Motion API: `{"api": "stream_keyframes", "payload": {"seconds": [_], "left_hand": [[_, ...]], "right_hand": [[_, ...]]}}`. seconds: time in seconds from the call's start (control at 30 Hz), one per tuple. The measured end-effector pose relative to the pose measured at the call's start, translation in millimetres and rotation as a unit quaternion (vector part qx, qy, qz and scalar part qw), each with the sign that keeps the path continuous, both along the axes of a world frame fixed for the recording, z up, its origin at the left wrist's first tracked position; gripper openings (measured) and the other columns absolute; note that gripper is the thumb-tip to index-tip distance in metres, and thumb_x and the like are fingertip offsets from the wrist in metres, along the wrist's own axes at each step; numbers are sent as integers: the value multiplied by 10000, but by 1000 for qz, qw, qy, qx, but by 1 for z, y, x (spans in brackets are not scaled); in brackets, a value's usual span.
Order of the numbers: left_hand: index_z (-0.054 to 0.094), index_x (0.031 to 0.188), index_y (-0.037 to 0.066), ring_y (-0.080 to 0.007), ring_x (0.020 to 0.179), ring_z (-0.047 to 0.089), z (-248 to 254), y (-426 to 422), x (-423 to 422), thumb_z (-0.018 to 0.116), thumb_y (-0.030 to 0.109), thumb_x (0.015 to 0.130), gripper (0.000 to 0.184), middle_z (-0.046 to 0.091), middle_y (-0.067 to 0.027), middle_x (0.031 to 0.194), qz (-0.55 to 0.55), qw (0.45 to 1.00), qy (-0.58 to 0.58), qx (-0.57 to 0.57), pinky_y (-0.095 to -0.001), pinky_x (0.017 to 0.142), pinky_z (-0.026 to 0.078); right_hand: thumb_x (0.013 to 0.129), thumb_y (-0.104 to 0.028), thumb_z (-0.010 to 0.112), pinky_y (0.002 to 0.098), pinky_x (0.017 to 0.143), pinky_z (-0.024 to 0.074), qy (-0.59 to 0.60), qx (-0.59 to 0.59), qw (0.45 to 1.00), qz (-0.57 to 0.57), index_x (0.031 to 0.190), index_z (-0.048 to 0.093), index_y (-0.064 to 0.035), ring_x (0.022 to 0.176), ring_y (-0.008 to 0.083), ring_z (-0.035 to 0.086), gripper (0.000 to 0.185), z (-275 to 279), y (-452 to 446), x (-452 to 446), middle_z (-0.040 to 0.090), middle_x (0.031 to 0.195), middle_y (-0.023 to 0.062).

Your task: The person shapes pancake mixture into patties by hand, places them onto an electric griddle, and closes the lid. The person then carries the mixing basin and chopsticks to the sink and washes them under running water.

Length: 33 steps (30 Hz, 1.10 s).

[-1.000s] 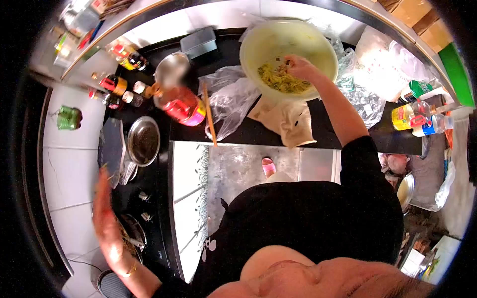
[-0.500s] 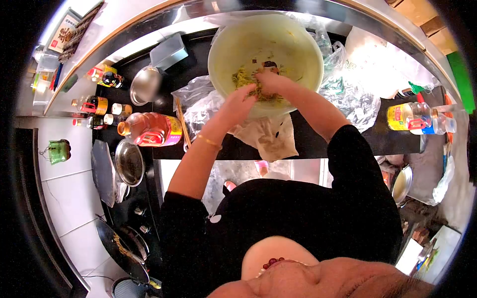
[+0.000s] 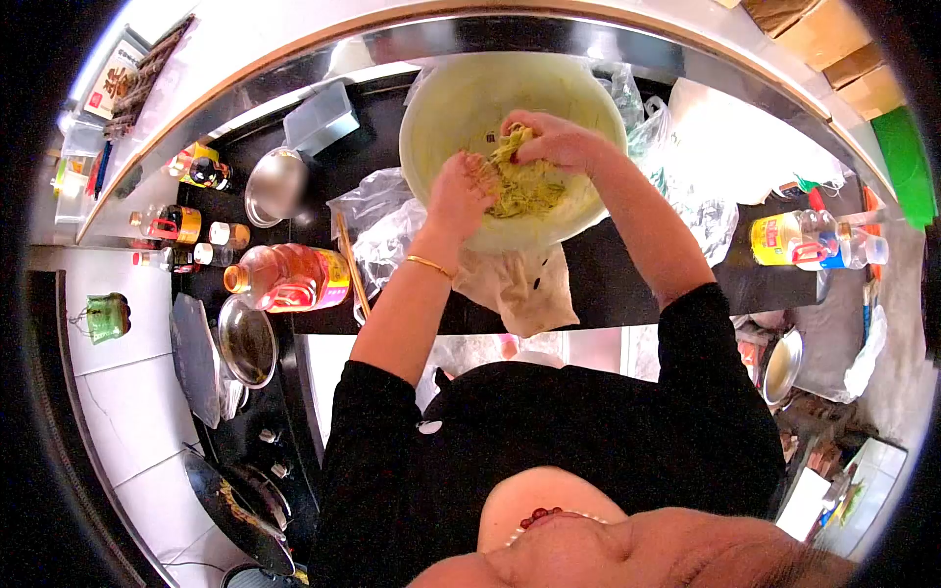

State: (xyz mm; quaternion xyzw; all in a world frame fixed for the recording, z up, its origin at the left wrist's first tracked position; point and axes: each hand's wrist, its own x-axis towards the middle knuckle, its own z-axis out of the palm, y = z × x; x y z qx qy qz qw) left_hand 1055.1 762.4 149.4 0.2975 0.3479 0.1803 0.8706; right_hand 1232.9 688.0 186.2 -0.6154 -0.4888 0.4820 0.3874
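A large pale bowl (image 3: 431, 122) stands on the dark counter, with a yellow-green shredded mixture (image 3: 534, 196) in its lower part. My right hand (image 3: 559, 142) is inside the bowl, its fingers curled round a clump of the mixture lifted above the rest. At the bowl's left side is my left hand (image 3: 464, 194), fingers bent and slightly apart beside the mixture; nothing shows in its grip. A beige cloth (image 3: 520, 289) lies below the bowl and hangs at the counter edge.
Left of the bowl are a plastic bag (image 3: 387, 220), chopsticks (image 3: 351, 265), a large oil bottle (image 3: 289, 277), a metal bowl (image 3: 275, 186) and sauce bottles (image 3: 176, 223). A wok (image 3: 240, 510) sits at lower left. Bottles (image 3: 784, 238) and bags (image 3: 701, 201) are at right.
My left hand came from the far left to the bowl, then drew slightly apart from the right. My right hand has lifted a clump of the mixture. The view has shifted.
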Motion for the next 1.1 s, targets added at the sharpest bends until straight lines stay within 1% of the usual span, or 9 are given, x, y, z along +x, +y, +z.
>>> {"api": "stream_keyframes", "payload": {"seconds": [0.13, 0.2, 0.3, 0.4, 0.6, 0.73, 0.83, 0.93, 1.1], "left_hand": [[520, 1053, 34, -306, 1005, 515, 25, -15, 19, 380, 342, 871, 385, 544, -148, 1087, 44, 957, -199, -206, -444, 934, 372], [496, 1069, 56, -299, 1013, 507, -2, -9, 35, 342, 391, 875, 417, 543, -119, 1047, 30, 945, -247, -214, -462, 904, 385], [498, 1088, 39, -304, 1029, 500, -57, 8, 43, 345, 387, 871, 439, 547, -129, 1067, 31, 950, -256, -176, -463, 931, 366], [487, 1099, 47, -295, 1012, 506, -121, 30, 53, 329, 411, 874, 456, 537, -119, 1092, 41, 951, -276, -135, -456, 907, 383], [478, 1109, 62, -260, 972, 517, 25, -23, 27, 280, 440, 888, 480, 532, -106, 1102, 50, 976, -165, -135, -408, 867, 411], [481, 1097, 58, -248, 1010, 512, 13, -24, 27, 269, 398, 897, 448, 539, -98, 1096, 69, 978, -190, -45, -403, 880, 408], [485, 1079, 54, -247, 1016, 512, -8, -17, 30, 284, 356, 899, 404, 546, -95, 1080, 38, 965, -243, -96, -395, 891, 402], [491, 1059, 50, -248, 1015, 512, -23, -13, 33, 311, 317, 894, 362, 553, -96, 1064, 52, 956, -259, -126, -388, 900, 397], [476, 1090, 33, -290, 1010, 509, -40, -11, 33, 323, 314, 891, 377, 540, -128, 1081, 44, 946, -284, -148, -431, 911, 389]], "right_hand": [[747, -144, 521, 326, 769, 419, -6, 125, 991, -52, 1011, 522, -75, 868, 233, 520, 273, -27, 17, -31, 535, 926, 97], [778, -195, 497, 374, 869, 379, -263, 127, 942, -164, 1008, 555, -88, 954, 310, 512, 261, -32, 21, -59, 546, 992, 146], [775, -159, 470, 378, 896, 355, -416, 242, 843, -239, 963, 572, -64, 970, 332, 490, 233, -25, 7, -76, 539, 982, 171], [739, -134, 494, 380, 852, 374, -265, 375, 857, -234, 872, 598, -48, 921, 334, 508, 189, -44, 12, -100, 556, 923, 174], [701, -99, 516, 360, 864, 399, -151, 180, 920, -314, 862, 593, -3, 932, 300, 527, 202, -50, 8, -79, 574, 882, 155], [815, -68, 460, 292, 814, 422, 368, 230, 854, -288, 966, 544, -17, 922, 149, 526, 180, -29, 6, -62, 552, 934, 58], [809, -82, 461, 320, 827, 418, 165, 131, 948, -238, 971, 553, -23, 919, 200, 534, 195, -54, 20, -69, 555, 948, 100], [757, -147, 516, 395, 871, 391, -373, 282, 831, -301, 935, 595, -53, 939, 307, 526, 217, -39, 4, -78, 577, 940, 148], [786, -101, 464, 376, 823, 397, -254, 328, 882, -223, 926, 588, -38, 880, 274, 537, 198, -56, 1, -74, 582, 921, 124]]}}
